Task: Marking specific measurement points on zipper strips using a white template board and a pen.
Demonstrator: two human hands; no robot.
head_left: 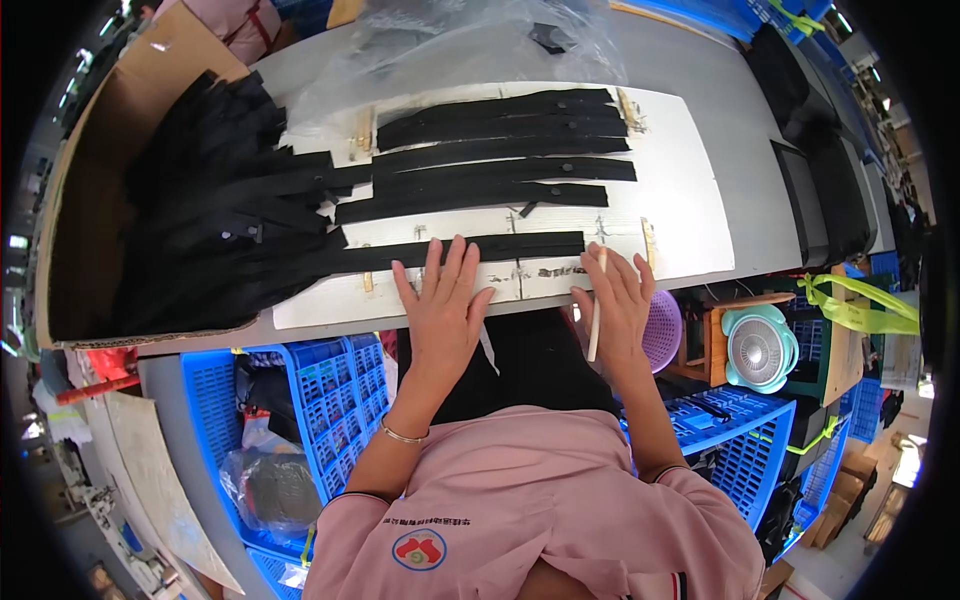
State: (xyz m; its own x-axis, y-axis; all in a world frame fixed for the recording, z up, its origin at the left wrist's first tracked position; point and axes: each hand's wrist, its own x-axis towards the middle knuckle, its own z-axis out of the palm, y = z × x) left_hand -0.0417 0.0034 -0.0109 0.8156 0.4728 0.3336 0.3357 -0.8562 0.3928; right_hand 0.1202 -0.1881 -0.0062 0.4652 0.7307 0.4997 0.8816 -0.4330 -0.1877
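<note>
My left hand (pixel 443 312) lies with fingers spread on a long black fabric strip (pixel 535 244), pressing it against a marked white board (pixel 690 190). At the strip's right end is my right hand (pixel 626 312), its fingers bent around a slim white pencil-like stick (pixel 596 325). The fingertips rest near the strip's end. Farther up the board, several similar black strips (pixel 480 160) lie roughly parallel, some with a small round dark piece on them. The left end of the strip under my hand runs into a heap of black strips (pixel 215 200).
An open cardboard box (pixel 95 140) holds the heap at the left. Clear plastic film (pixel 440 40) lies behind the board on the grey table (pixel 700 120). Below the table edge are blue crates (pixel 340 400), a purple basket (pixel 662 330) and a small turquoise fan (pixel 760 347).
</note>
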